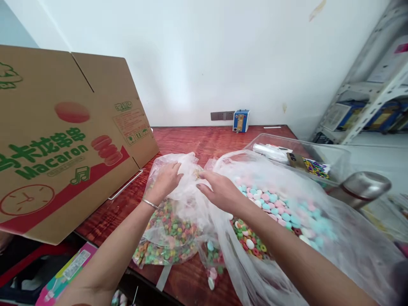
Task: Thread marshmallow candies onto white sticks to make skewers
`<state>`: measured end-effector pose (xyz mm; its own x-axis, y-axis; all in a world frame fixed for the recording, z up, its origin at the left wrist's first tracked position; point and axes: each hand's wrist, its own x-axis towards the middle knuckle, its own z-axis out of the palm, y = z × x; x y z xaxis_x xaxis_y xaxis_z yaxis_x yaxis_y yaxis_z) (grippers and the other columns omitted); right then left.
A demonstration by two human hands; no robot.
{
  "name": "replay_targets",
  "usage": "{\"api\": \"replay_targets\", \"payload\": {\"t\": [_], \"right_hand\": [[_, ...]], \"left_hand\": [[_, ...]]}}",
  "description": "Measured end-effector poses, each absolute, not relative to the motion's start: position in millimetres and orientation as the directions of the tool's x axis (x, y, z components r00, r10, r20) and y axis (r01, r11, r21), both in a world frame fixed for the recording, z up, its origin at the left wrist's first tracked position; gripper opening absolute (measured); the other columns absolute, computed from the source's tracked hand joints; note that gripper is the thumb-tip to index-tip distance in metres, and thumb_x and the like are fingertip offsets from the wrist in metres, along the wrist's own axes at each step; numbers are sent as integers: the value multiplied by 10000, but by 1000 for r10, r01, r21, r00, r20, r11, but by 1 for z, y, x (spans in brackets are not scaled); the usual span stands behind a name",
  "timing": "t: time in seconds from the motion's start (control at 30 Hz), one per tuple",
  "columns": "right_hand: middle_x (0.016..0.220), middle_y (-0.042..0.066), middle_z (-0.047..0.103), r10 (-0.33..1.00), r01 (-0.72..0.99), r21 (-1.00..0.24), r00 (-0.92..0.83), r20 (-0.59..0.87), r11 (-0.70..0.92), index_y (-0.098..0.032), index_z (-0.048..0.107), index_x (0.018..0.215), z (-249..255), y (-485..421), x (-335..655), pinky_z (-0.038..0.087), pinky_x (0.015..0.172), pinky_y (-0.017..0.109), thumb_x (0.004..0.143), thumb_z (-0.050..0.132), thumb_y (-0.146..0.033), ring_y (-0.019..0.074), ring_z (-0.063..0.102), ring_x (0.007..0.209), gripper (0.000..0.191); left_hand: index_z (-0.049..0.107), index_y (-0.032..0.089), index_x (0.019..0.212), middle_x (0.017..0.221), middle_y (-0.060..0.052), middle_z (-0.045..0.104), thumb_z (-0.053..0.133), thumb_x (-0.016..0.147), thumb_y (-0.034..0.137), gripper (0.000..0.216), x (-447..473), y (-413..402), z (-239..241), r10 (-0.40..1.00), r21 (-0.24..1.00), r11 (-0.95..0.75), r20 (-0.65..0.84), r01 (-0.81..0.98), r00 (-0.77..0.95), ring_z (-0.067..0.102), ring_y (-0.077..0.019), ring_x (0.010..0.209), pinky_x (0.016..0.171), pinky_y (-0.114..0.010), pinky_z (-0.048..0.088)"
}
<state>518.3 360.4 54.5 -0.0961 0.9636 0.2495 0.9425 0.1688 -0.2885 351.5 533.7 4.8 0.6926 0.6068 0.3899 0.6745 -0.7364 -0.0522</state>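
Near table edge: clear thin plastic bag of multicoloured ring candies (pixel 168 233), lying on the red-brown wooden table (pixel 191 140), its mouth bunched up.

Left hand (pixel 165 180) is curled into the film at the mouth, gripping it. Right hand (pixel 219 191) lies on the same bunch with fingers stretched; can't tell if it pinches.

Step looks like working the bag mouth. Film is slack, so a light, even pull seems needed.

Right: larger clear bag of pastel candies (pixel 280 208). Far left: printed cardboard box (pixel 63 144).
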Motion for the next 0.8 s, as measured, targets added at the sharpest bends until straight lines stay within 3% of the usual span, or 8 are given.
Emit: {"api": "replay_targets", "payload": {"t": [0.13, 0.27, 0.37, 0.47, 0.57, 0.63, 0.7, 0.8], "right_hand": [[1052, 181, 716, 970, 944, -221, -233, 72, 243, -93, 637, 1119, 16, 423, 484, 469, 918, 395, 848, 683, -254, 292, 661, 1045, 319], [1047, 157, 714, 898, 879, -222, -439, -34, 422, -139, 685, 1012, -26, 391, 456, 422, 988, 407, 849, 653, -213, 274, 644, 1073, 182], [995, 130, 727, 876, 857, -278, -473, -90, 434, -168, 683, 1007, -30, 377, 453, 494, 811, 345, 878, 618, -408, 265, 684, 951, 280], [963, 94, 742, 912, 879, -323, -399, -91, 352, -206, 604, 1192, -25, 403, 452, 486, 699, 287, 990, 428, -378, 236, 707, 904, 319], [959, 123, 747, 950, 910, -326, -300, -90, 257, -172, 547, 1275, -31, 440, 438, 484, 661, 295, 988, 386, -224, 256, 718, 898, 333], [961, 144, 747, 958, 922, -320, -265, -106, 219, -147, 596, 1205, -41, 454, 425, 497, 667, 313, 930, 477, -176, 284, 722, 896, 301], [984, 143, 745, 961, 924, -323, -251, -111, 204, -144, 603, 1202, -51, 459, 417, 516, 713, 329, 907, 527, -170, 289, 716, 932, 306], [1104, 126, 710, 969, 924, -329, -233, -79, 196, -150, 533, 1310, -61, 464, 419, 528, 838, 357, 977, 470, -194, 251, 676, 1042, 342]], "left_hand": [[339, 159, 1480, 1338, -214, 583, 629, 795, 265, 751, 332, 544, -3, 791, -54, -573, 223, 818, 569, 602, -363, 1165, 927, -452, 488], [482, 206, 1367, 997, -142, 729, 463, 836, 204, 531, 266, 541, -13, 950, 48, -311, 27, 949, 310, 700, -337, 939, 779, -409, 522], [565, 183, 1260, 1104, -149, 708, 412, 889, 333, 429, 210, 526, -28, 997, 269, -53, -44, 962, 68, 677, -342, 1028, 822, -415, 524], [505, 87, 1332, 1147, -209, 680, 432, 889, 369, 530, 184, 498, -48, 995, 332, 101, -13, 938, -102, 662, -369, 1057, 845, -461, 532], [320, 72, 1477, 1375, -254, 528, 533, 858, 296, 692, 196, 466, -57, 867, 324, -89, 490, 942, -86, 505, -387, 1294, 1029, -537, 438], [377, 148, 1456, 1418, -199, 507, 543, 870, 224, 614, 219, 454, -54, 692, 227, -411, 708, 883, 141, 449, -329, 1359, 1113, -507, 380], [453, 224, 1397, 1334, -126, 598, 464, 911, 158, 491, 244, 455, -49, 634, 221, -675, 662, 704, 401, 539, -242, 1283, 1092, -423, 434], [464, 198, 1378, 1263, -112, 649, 334, 939, 126, 463, 275, 480, -50, 742, 472, -670, 458, 574, 490, 623, -194, 1161, 1012, -361, 502]]}}
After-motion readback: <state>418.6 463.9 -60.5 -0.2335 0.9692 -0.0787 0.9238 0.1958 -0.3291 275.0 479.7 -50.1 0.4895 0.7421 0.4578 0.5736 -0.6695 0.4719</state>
